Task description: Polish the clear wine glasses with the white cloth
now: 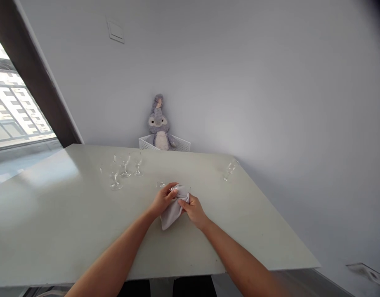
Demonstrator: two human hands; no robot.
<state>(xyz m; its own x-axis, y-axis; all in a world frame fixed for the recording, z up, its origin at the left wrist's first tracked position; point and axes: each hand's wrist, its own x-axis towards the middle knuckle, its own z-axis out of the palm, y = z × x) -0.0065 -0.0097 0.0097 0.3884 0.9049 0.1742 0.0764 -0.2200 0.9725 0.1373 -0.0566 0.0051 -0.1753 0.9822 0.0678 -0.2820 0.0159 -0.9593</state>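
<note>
In the head view both of my hands are together over the middle of the table. My left hand is closed around a clear stemmed glass, whose foot sticks out to the left. My right hand grips a pale grey cloth and presses it against the glass's bowl. One corner of the cloth hangs down toward me. Most of the bowl is hidden by cloth and fingers, so I cannot tell how far inside the cloth reaches.
Three stemmed glasses, including a nearer one, stand upright on the pale table at the left. Another clear glass is near the right edge. Behind the table, a grey plush toy sits in a white basket against the wall.
</note>
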